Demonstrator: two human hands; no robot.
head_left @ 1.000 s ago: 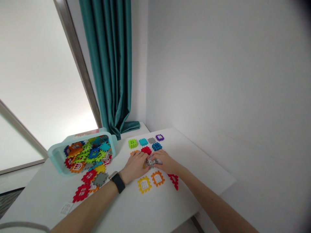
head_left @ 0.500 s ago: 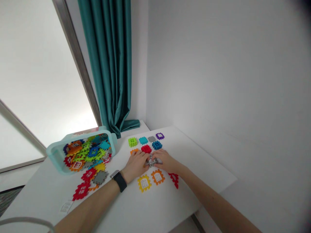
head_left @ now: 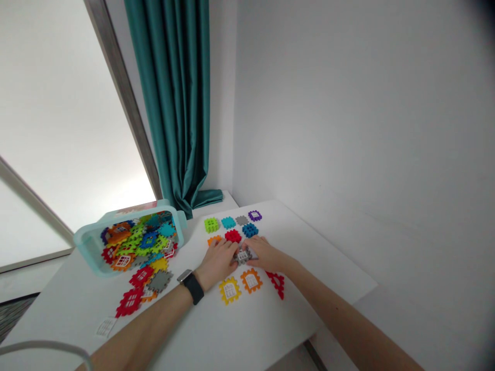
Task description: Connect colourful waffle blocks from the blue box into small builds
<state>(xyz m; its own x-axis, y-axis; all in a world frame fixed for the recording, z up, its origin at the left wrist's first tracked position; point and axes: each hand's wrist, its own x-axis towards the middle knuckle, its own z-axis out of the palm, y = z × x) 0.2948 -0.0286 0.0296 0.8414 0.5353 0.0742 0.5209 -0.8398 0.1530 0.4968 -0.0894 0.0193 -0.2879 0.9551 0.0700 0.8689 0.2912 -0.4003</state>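
Observation:
Between my two hands is a grey toothed piece (head_left: 243, 255) with a white window-like insert, low over the white table. My left hand (head_left: 218, 263), with a dark watch on its wrist, has its fingers closed on the piece's left side. The fingers of my right hand (head_left: 263, 254) grip its right side. Just beyond are a red piece (head_left: 233, 236), a blue one (head_left: 249, 230) and an orange one (head_left: 214, 240) partly hidden by my left hand. Nearer me lie a yellow piece (head_left: 230, 291) and an orange piece with a white insert (head_left: 251, 281).
A pale teal bin (head_left: 89, 256) tipped toward me holds many coloured pieces, some spilling out in front. A red triangular piece (head_left: 277, 284) lies by my right forearm. Green (head_left: 211, 224), cyan (head_left: 228, 222), grey (head_left: 242, 220) and purple (head_left: 254, 216) pieces line the back.
The grey piece now lies flatter, with more of its white insert showing between my fingers. Both hands have stayed in nearly the same place.

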